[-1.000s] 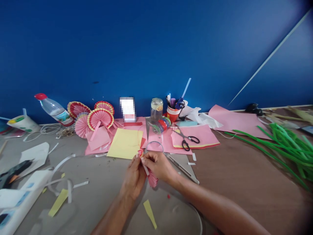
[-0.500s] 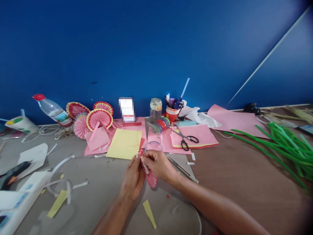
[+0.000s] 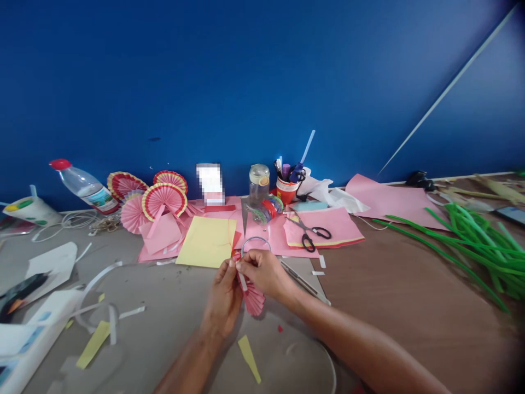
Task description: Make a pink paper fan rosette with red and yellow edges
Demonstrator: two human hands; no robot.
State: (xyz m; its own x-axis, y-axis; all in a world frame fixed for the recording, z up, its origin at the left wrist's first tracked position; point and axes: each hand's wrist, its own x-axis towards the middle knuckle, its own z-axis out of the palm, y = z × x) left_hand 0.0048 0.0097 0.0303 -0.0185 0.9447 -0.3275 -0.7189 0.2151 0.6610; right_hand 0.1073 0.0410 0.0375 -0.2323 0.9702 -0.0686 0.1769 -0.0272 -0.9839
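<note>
A small pleated pink paper fan (image 3: 254, 301) is between my two hands, its folds spreading downward toward me. My left hand (image 3: 225, 293) is closed around its left side near the narrow top. My right hand (image 3: 262, 271) pinches at the same top end, where a white strip (image 3: 243, 282) runs along the fan and some red shows. Fingertips hide the exact point of contact. Just beyond the hands lie a yellow paper sheet (image 3: 207, 242) and a thin grey ring (image 3: 256, 239) on pink paper.
Finished-looking paper fans (image 3: 164, 202) stand at the back left beside a tilted bottle (image 3: 88, 189). Black-handled scissors (image 3: 314, 235) rest on pink paper, right of centre. Green pipe cleaners (image 3: 476, 251) spread at the right. A power strip (image 3: 35, 334) lies at the left, paper scraps (image 3: 249, 358) in front.
The view has shifted slightly, so the table things appear a little further left. Both hands keep their hold on the pink fan, with only slight finger movement at its top.
</note>
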